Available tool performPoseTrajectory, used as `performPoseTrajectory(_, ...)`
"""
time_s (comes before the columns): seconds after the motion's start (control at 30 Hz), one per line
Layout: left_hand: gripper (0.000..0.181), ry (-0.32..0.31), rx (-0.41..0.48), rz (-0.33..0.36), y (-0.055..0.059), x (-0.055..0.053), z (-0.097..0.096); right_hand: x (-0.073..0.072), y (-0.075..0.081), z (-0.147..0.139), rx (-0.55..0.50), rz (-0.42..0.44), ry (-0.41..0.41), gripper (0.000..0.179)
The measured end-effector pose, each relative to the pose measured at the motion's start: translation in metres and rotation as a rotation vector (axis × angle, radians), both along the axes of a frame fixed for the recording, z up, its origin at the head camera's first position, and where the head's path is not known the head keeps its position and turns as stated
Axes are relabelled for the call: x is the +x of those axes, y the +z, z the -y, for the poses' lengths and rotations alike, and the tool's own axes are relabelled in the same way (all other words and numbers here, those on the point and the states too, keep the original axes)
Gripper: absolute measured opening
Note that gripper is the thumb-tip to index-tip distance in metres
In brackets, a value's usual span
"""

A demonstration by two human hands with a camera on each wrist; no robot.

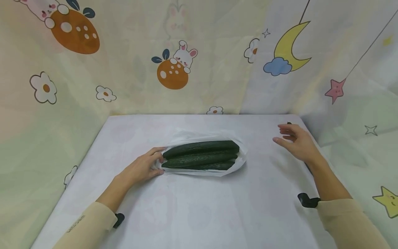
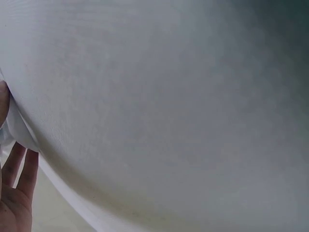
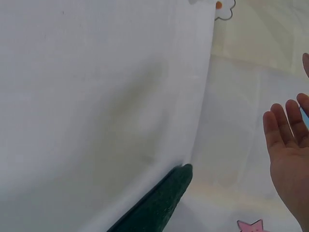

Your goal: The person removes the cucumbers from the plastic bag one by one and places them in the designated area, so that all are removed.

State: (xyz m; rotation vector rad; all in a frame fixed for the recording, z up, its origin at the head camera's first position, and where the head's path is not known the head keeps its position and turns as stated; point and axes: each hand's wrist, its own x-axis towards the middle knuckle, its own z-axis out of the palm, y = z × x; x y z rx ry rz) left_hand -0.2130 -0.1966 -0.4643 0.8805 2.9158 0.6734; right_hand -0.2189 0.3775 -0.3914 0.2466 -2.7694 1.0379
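Note:
Several dark green cucumbers (image 1: 200,159) lie side by side in a thin white plastic bag (image 1: 242,162) at the middle of the table. My left hand (image 1: 140,168) holds the bag's left end, thumb on the near side and fingers on the far side. The left wrist view catches part of this hand (image 2: 17,205) at the white plastic. Over the table's right side, my right hand (image 1: 300,143) is raised with fingers apart and nothing in them. Beneath it lies another cucumber (image 3: 157,203) along the table's right edge, mostly hidden by hand and forearm in the head view.
The white-covered table (image 1: 192,211) meets a printed cloth backdrop (image 1: 217,69) at the back, and more patterned cloth hangs at both sides. A dark band shows at each sleeve cuff, such as the right wrist's black strap (image 1: 308,200).

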Motion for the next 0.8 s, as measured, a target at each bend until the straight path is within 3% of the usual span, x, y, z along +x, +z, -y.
performPoseTrajectory(0.47,0.032,-0.001,0.006,0.003,-0.002,0.000,0.001,0.000,0.024,0.053,0.014,-0.030,0.086,0.064)
performPoseTrajectory(0.8,0.031,-0.007,0.003,0.009,-0.002,0.000,0.001,-0.007,0.022,0.079,0.045,-0.135,0.220,0.058)
